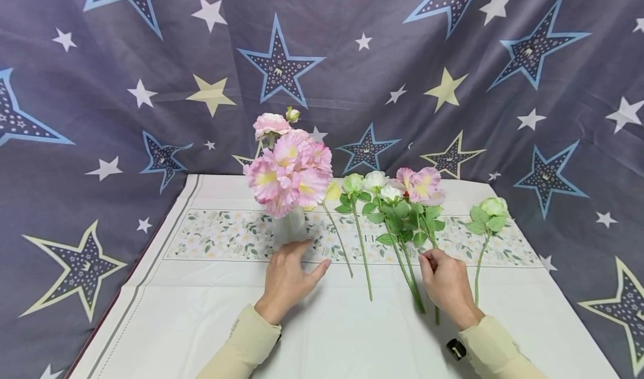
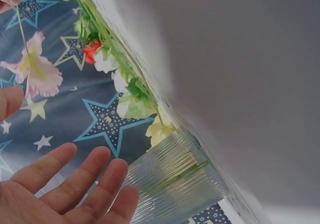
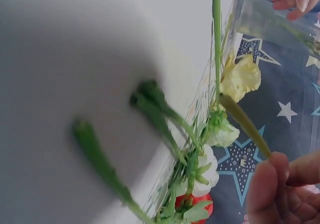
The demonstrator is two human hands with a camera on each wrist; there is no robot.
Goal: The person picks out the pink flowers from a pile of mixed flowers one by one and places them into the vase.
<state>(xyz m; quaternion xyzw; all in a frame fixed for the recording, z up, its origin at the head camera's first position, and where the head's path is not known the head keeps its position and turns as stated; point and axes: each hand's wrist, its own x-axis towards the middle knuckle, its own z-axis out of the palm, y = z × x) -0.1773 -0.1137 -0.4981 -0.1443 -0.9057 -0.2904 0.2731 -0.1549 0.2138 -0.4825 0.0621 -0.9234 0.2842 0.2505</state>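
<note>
A ribbed clear vase (image 1: pixel 289 228) stands on the left part of the table, holding pink flowers (image 1: pixel 292 172). My left hand (image 1: pixel 289 278) is spread beside its base, fingertips right at the vase; in the left wrist view those fingers (image 2: pixel 100 184) look straight and hold nothing. Between thumb and fingertips, my right hand (image 1: pixel 445 281) pinches the thin stem (image 3: pixel 247 126) of a pink-and-yellow flower (image 1: pixel 425 186). That bloom (image 2: pixel 37 72) hangs off the table surface in the left wrist view. Green-stemmed white roses (image 1: pixel 375 180) lie just left of the right hand.
A pale green rose (image 1: pixel 494 206) lies at the right, another green rose (image 1: pixel 353 183) left of the white ones. A yellow flower (image 1: pixel 332 191) lies close to the vase. The table (image 1: pixel 352 334) has a white cloth with a floral band; a starry curtain (image 1: pixel 332 27) hangs behind.
</note>
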